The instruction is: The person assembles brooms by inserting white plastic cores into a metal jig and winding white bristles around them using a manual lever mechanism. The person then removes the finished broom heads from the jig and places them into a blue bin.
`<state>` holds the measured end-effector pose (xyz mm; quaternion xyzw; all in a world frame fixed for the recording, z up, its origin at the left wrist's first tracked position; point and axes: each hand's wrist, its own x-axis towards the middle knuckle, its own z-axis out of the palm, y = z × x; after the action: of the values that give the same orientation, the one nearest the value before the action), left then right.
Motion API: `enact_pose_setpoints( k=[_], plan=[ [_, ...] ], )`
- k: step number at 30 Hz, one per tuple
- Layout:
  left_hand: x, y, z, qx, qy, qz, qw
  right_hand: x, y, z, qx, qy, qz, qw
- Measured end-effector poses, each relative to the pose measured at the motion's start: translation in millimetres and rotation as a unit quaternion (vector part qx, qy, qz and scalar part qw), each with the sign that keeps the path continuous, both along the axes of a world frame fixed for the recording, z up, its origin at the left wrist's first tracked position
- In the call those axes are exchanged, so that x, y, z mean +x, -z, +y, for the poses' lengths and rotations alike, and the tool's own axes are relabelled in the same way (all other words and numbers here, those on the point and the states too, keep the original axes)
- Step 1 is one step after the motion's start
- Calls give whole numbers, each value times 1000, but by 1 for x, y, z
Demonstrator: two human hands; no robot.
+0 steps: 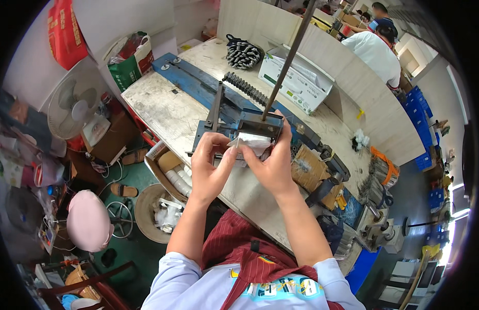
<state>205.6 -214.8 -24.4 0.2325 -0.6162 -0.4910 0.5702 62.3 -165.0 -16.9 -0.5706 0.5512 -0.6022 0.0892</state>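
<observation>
My left hand (211, 168) and my right hand (273, 168) meet over the workbench, thumbs toward each other. Between them is a small white, shiny piece (256, 141), which looks like film or thin sheet; its exact kind I cannot make out. My fingers are closed round it from both sides and partly hide it. Right behind it stands a dark blue metal block (260, 123), part of a bench fixture, with my right fingers along its side. A long metal rod (286, 67) rises at a slant from this block. A dark lever (216, 106) stands left of it.
A blue rail (182, 75) crosses the bench (141, 98). Behind it lie a black-and-white coil (243, 53) and a white carton (296, 80). Wire bundles (381, 170) lie at right. A waste bin (149, 214), a pink-covered stool (88, 221) and a fan (76, 106) stand left. People work beyond the partition.
</observation>
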Motion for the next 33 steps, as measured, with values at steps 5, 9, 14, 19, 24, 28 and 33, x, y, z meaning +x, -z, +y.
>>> enact_pose_setpoints(
  k=[5,9,14,19,24,28,33],
  plan=[
    [-2,0,-8,-104,-55,-73,990,8,0,0,14,49,10,999],
    [-6,4,-3,-47,-54,-8,997,6,0,0,28,39,-19,999],
    [-9,11,3,34,-55,38,997,5,-4,3,31,36,19,999],
    [-6,2,-1,-31,-52,-79,995,3,-3,1,4,58,63,996],
    [-6,7,-8,-69,-48,-69,994,2,-8,1,25,42,36,998],
    [-4,4,-9,-4,-10,-28,1000,2,-13,4,29,37,46,998],
    [-4,6,-10,68,-6,22,997,-1,-7,2,16,42,53,998]
  ],
)
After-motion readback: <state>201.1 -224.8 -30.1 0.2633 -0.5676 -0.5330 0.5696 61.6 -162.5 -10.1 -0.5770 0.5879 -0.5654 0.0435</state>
